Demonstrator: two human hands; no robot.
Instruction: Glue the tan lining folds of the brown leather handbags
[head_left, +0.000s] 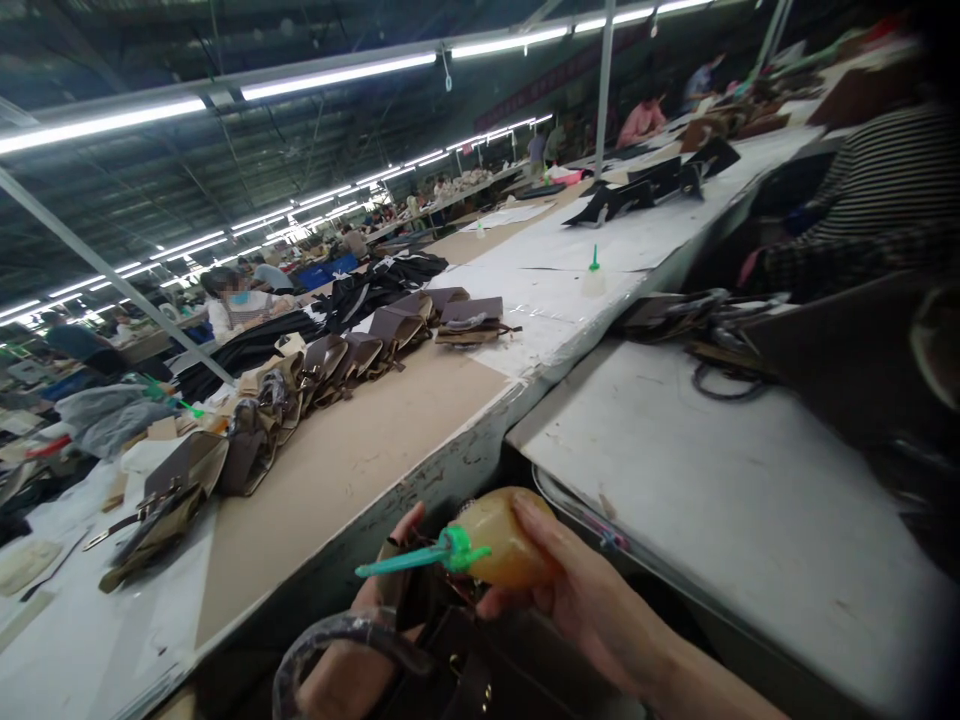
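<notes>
My right hand [592, 600] is closed around a small amber glue bottle [499, 550] with a green nozzle [409, 560] pointing left. My left hand [360, 660] grips a dark brown leather bag piece [465, 665] with a curved strap [330, 640], low at the bottom edge of the view. The nozzle tip sits just above that leather piece, close to my left fingers. Both hands are below the front edge of the long workbench [360, 470].
A row of brown leather bag parts [337, 360] lies along the bench. A second green-capped bottle [594, 275] stands farther back on white paper. A grey side table [720, 500] is to the right, near a person in a striped top [885, 190]. Other workers sit across and beyond.
</notes>
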